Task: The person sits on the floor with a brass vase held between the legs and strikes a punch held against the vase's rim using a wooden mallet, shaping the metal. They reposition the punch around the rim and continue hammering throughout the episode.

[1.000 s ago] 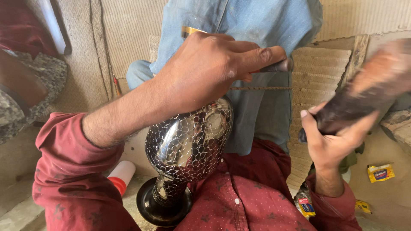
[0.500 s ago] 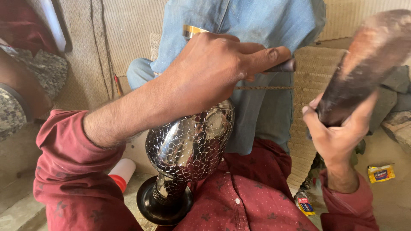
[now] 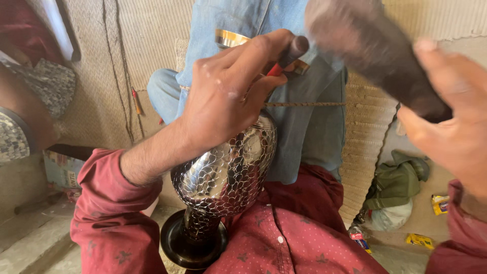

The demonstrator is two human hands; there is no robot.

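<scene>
A shiny metal vase (image 3: 225,175) with a hammered scale pattern and a dark round foot (image 3: 193,246) lies tilted across my lap. My left hand (image 3: 228,96) rests on the vase's upper part and grips a thin red-handled chisel (image 3: 286,56) with a dark top, its tip against the metal. My right hand (image 3: 449,122) is raised at the upper right and holds a dark, blurred wooden mallet (image 3: 365,45) above the chisel's head. The vase's gold rim (image 3: 231,38) shows behind my left fingers.
A person in blue clothes (image 3: 299,116) sits right behind the vase, with a cord (image 3: 304,104) across the lap. Woven matting (image 3: 365,147) covers the floor. A green cloth bundle (image 3: 395,187) and small yellow packets (image 3: 418,239) lie at the right. Another patterned vessel (image 3: 12,137) sits at the far left.
My right hand has swung the mallet up and leftward, from the right side to above the chisel. My left hand and the vase have stayed in place.
</scene>
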